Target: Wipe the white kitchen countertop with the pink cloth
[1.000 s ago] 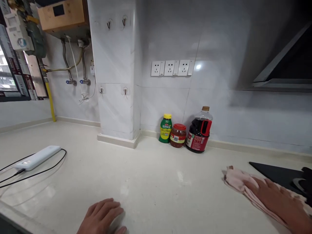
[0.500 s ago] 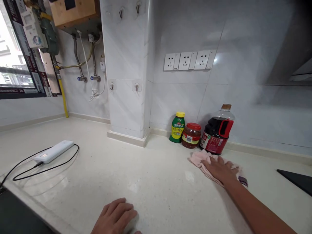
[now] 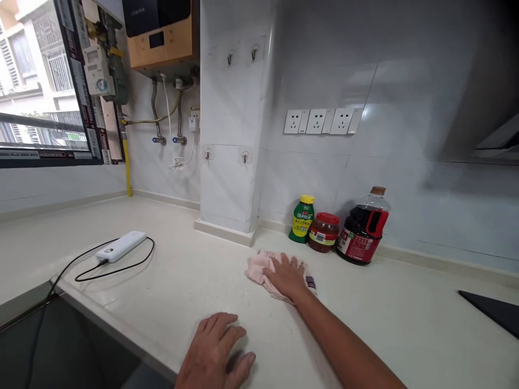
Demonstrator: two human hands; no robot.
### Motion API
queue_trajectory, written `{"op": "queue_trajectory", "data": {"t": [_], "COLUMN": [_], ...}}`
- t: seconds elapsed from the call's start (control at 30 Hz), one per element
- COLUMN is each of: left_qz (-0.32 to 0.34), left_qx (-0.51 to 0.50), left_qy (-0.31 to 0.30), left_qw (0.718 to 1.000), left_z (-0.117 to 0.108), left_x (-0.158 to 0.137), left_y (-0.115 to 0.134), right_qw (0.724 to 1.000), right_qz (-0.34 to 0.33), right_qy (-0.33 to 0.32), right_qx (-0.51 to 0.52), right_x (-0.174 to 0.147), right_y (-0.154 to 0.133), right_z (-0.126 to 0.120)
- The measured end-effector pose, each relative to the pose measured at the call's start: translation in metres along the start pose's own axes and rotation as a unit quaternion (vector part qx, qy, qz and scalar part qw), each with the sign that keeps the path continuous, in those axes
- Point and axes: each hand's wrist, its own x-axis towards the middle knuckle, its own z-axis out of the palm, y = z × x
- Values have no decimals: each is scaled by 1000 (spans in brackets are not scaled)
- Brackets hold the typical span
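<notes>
At the left, a white device (image 3: 121, 247) lies on the desk (image 3: 194, 275), a black cable (image 3: 140, 266) looping around it. My left grip (image 3: 213, 351) is wide, thumb apart from its bent fingers, near the desk's front edge. Next comes the pink cloth (image 3: 258, 269), spread on the desk beneath my right grip (image 3: 287, 278), which lies wide over it, palm down. Just behind stand a green bottle (image 3: 301, 220), a red-lidded jar (image 3: 323, 233) and a big dark bottle (image 3: 359, 237).
</notes>
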Motion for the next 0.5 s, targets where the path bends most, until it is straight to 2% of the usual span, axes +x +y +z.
{"op": "queue_trajectory", "data": {"t": [0.13,0.2,0.27,0.33,0.4,0.5], "left_qz": [-7,-6,-11,-18,-29,-38], "left_qx": [6,8,10,13,16,19], "left_qy": [37,56,72,81,78,63], "left_qw": [999,998,997,996,996,997], "left_z": [-1,-1,0,1,1,2], "left_x": [-3,-4,-5,-6,-8,-9], "left_y": [-1,-3,-5,-8,-9,-9], "right_qw": [992,982,971,965,967,985], "right_qz": [-127,-188,-234,-258,-253,-175], "right_qy": [-20,-28,-35,-39,-35,-5], "right_qx": [15,20,24,25,20,1], "right_x": [-39,-65,-88,-103,-106,-96], "right_y": [-55,-69,-69,-57,-31,28], "right_z": [5,6,5,1,-3,-10]}}
